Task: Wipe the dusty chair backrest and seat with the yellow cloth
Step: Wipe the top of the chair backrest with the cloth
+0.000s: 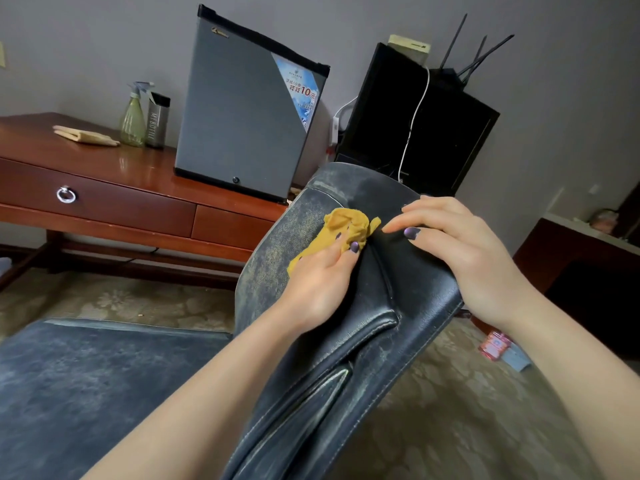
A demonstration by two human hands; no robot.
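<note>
- Left hand: fingers extended, pressing down on the crumpled mustard-yellow cloth rather than clasping it, at the upper middle of the backrest.
- Dusty dark-blue leather chair backrest: the grey film is thick left of the cloth, and the surface is darker and cleaner to its right.
- Right hand: relaxed, fingers laid over the backrest's right edge, apparently steadying it.
- Dark-blue leather seat: below-left of the backrest, dust untouched.
- Risk: the bunched cloth may slip from under unclasped fingers, so bare skin would smear dust.
- Risk: the seam folds below the cloth probably trap dust, and a loaded cloth may redeposit it.
</note>
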